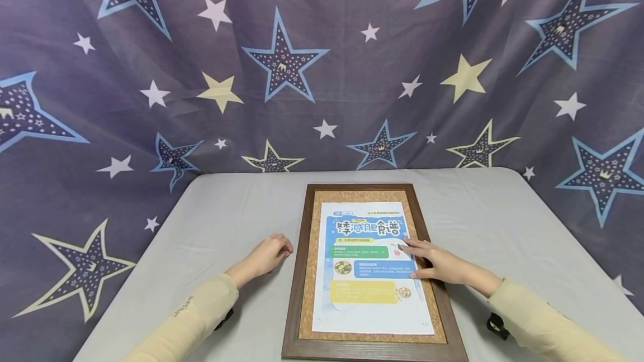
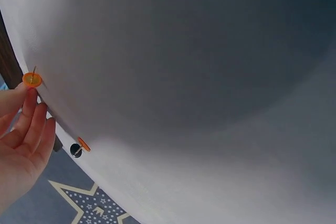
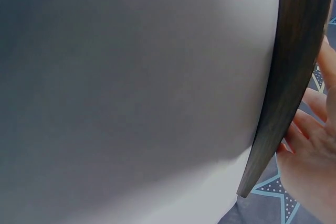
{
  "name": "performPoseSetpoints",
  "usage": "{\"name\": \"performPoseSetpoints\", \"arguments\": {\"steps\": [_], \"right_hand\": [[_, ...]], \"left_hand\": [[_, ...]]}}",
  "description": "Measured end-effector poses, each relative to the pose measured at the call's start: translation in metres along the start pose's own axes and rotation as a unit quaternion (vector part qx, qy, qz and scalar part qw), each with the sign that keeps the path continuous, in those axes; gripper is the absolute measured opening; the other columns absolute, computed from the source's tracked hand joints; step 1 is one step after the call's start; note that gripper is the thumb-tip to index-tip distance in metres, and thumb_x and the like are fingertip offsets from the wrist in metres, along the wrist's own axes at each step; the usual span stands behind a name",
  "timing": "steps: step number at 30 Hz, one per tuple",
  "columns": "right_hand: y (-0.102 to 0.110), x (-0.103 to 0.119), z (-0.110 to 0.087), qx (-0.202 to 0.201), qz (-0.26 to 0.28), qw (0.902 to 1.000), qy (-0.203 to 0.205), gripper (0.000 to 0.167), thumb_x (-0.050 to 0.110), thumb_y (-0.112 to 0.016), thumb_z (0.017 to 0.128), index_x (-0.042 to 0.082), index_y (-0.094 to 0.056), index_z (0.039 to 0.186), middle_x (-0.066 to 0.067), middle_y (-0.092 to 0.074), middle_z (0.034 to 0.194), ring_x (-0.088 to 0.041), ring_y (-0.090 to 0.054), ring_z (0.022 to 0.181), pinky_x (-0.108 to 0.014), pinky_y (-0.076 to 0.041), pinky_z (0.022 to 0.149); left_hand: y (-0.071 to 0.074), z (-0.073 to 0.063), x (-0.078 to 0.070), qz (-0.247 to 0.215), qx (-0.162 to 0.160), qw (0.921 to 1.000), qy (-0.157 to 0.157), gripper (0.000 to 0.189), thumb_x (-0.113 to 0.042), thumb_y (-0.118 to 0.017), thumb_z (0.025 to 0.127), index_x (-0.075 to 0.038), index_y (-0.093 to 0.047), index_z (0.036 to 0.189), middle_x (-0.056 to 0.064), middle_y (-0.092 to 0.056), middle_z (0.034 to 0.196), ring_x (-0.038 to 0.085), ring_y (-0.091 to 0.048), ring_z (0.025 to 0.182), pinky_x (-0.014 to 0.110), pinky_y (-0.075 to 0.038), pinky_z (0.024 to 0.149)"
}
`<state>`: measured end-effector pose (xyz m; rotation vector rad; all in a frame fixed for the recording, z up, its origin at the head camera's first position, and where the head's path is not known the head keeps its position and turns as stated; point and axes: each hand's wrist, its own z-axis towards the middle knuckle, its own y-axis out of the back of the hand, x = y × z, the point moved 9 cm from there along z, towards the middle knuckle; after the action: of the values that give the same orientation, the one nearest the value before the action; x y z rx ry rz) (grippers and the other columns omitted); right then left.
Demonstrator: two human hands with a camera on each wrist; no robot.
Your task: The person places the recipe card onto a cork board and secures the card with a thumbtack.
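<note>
Between thumb and fingers, my left hand [image 1: 265,258] pinches an orange thumbtack [image 2: 32,80], its point facing away from the hand. This hand is just left of a cork board [image 1: 308,317] in a dark wooden frame. On the table beside it are a black thumbtack [image 2: 75,151] and another orange thumbtack [image 2: 84,144]. A printed poster sheet [image 1: 372,323] with colourful Chinese text lies over the cork. My right hand [image 1: 445,264] reaches across the frame's right side [image 3: 286,82], its spread fingers resting on the sheet's right edge.
The board lies flat on a table with a light grey cloth [image 1: 236,200]. A dark purple curtain with stars [image 1: 342,71] hangs behind and along both sides. Black wrist devices [image 1: 497,327] sit under the sleeves.
</note>
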<state>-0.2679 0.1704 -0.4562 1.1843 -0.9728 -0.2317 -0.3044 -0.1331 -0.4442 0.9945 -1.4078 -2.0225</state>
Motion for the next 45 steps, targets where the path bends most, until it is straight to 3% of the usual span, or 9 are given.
{"name": "performPoseSetpoints", "arguments": {"steps": [9,16,25,35,45], "right_hand": [[-0.001,0.0,-0.001,0.008,0.007,0.9999,-0.005,0.065,0.034,-0.06,0.082,-0.005,-0.038,0.13,-0.027,-0.028,0.137,-0.049,-0.024,0.122,-0.06,-0.023,0.094],[0.0,0.0,0.0,0.008,0.011,0.9999,-0.004,0.065,0.033,-0.06,0.082,-0.005,-0.038,0.13,-0.028,-0.028,0.136,-0.05,-0.024,0.121,-0.06,-0.024,0.093],[-0.001,0.0,0.0,0.011,0.009,0.9999,-0.005,0.064,0.032,-0.06,0.082,-0.005,-0.038,0.13,-0.027,-0.028,0.137,-0.048,-0.024,0.122,-0.059,-0.022,0.095],[-0.001,-0.001,-0.001,0.011,0.014,0.9998,-0.008,0.065,0.033,-0.06,0.082,-0.005,-0.038,0.13,-0.027,-0.027,0.137,-0.05,-0.023,0.122,-0.06,-0.023,0.094],[-0.001,-0.002,-0.001,0.008,0.01,0.9999,-0.007,0.067,0.036,-0.059,0.082,-0.004,-0.037,0.131,-0.027,-0.027,0.137,-0.049,-0.024,0.122,-0.06,-0.024,0.094]], "left_hand": [[0.001,0.004,0.002,-0.005,-0.011,0.9999,0.007,0.003,-0.003,-0.062,0.079,-0.003,-0.063,0.077,0.0,-0.057,0.075,0.017,-0.055,0.075,0.026,-0.047,0.069],[0.013,0.018,0.003,-0.029,-0.04,0.9984,0.026,0.01,0.006,-0.06,0.077,-0.003,-0.064,0.076,0.003,-0.059,0.075,0.019,-0.057,0.076,0.03,-0.049,0.071],[0.015,0.045,-0.013,-0.031,-0.039,0.9987,0.009,0.008,0.003,-0.059,0.079,-0.003,-0.065,0.078,0.006,-0.061,0.077,0.021,-0.057,0.079,0.034,-0.046,0.076],[0.006,0.08,-0.031,-0.043,-0.019,0.9988,0.015,0.007,0.0,-0.06,0.08,-0.003,-0.065,0.079,0.004,-0.06,0.079,0.021,-0.056,0.081,0.036,-0.045,0.078],[-0.002,0.116,-0.051,-0.071,0.003,0.9969,0.035,0.011,-0.002,-0.055,0.084,-0.002,-0.066,0.087,0.006,-0.063,0.089,0.017,-0.059,0.083,0.028,-0.047,0.074]]}}
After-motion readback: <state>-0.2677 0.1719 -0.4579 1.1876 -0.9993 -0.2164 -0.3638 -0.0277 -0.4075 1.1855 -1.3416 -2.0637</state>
